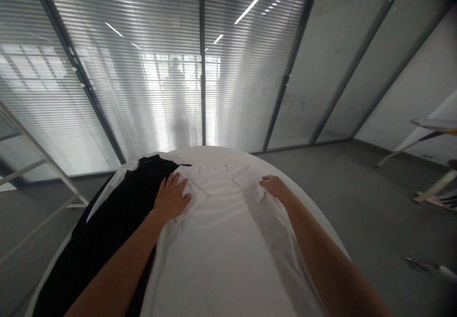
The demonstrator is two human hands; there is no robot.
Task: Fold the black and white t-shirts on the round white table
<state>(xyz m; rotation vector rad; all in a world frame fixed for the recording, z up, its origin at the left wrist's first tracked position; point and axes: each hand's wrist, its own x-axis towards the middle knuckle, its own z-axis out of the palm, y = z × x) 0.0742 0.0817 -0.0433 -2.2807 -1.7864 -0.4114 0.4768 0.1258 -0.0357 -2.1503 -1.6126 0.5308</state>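
A white T-shirt [221,241] lies spread out on a round white table [228,151], its neckline at the far side. My left hand [171,197] rests flat on the shirt's left sleeve, fingers spread, close to the black garment. At the other sleeve, my right hand [275,186] has its fingers curled and closed on the sleeve edge, where the cloth bunches slightly. A black garment [117,217] covers the table's left part, partly beneath my left forearm. Some white cloth [114,186] shows along its outer edge.
Glass partitions with blinds [235,93] stand behind the table. A pale metal frame [46,164] rises at the left. To the right are grey floor [357,203] and furniture with a wooden edge [433,126]. A blurred object [417,265] lies on the floor at lower right.
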